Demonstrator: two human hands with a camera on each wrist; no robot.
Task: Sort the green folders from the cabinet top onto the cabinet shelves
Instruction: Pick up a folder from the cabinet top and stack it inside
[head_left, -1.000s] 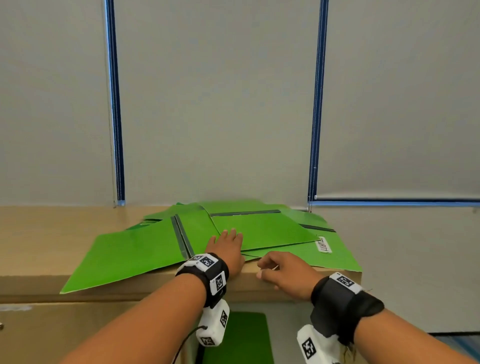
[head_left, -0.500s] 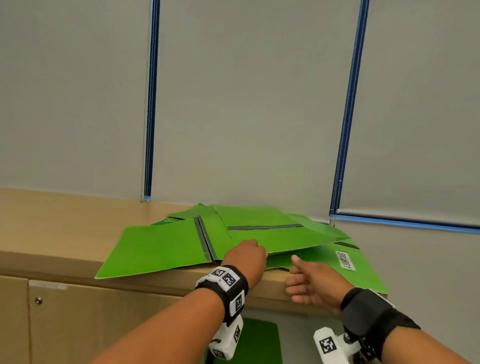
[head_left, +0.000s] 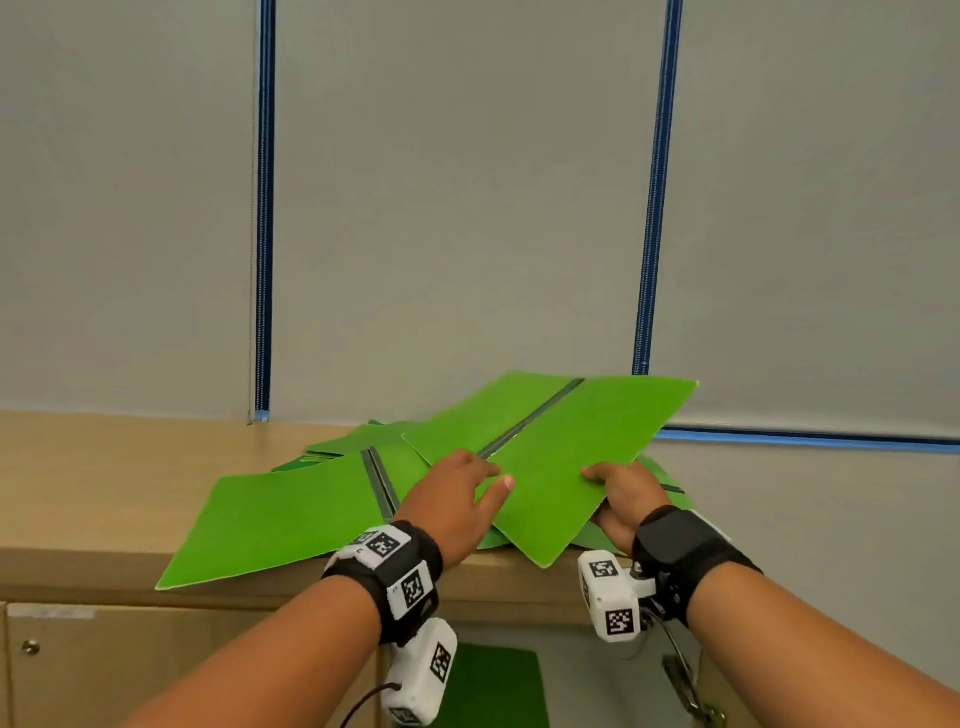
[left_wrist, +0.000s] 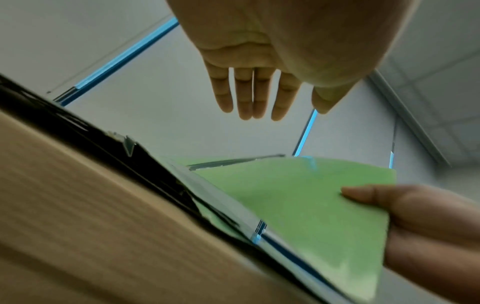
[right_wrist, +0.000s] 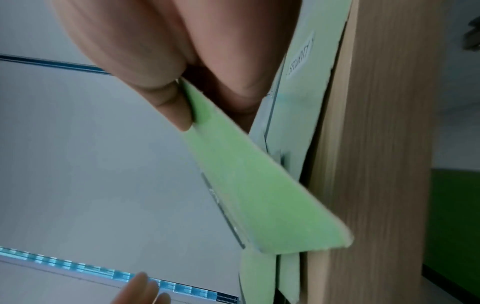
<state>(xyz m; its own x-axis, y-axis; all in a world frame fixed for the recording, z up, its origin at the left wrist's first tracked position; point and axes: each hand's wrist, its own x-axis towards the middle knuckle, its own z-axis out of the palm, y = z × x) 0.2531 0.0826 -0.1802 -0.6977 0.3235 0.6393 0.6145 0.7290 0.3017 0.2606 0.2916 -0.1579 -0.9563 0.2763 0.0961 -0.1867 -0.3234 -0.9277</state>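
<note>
Both forearms reach forward from the bottom of the head view toward the wooden cabinet top (head_left: 104, 467), each wrist wrapped in a black band carrying a white marker-tagged camera block. The right hand (head_left: 623, 499) grips the near right edge of the top green folder (head_left: 561, 441) — thumb on its upper face, the other fingers curled beneath, as the right wrist view confirms with the thumb (right_wrist: 168, 102) pressed against the folder's edge (right_wrist: 249, 185). That folder lies opened flat, with a dark spine strip down its middle; its far end is lifted clear of the pile and tilts up toward the grey wall, while its near corner juts out past the cabinet's front edge.

The left hand (head_left: 452, 499) is palm down with straight, relaxed fingers over the lifted folder near its spine; the left wrist view shows the left hand's fingers (left_wrist: 249, 96) extended and closed on nothing, and whether they touch the folder cannot be told.

Beneath, the remaining green folders (head_left: 280, 514) lie fanned and overlapping on the cabinet top — one of them overhanging the front edge at left. Another green sheet (head_left: 488, 686) shows lower down, below the cabinet top.
</note>
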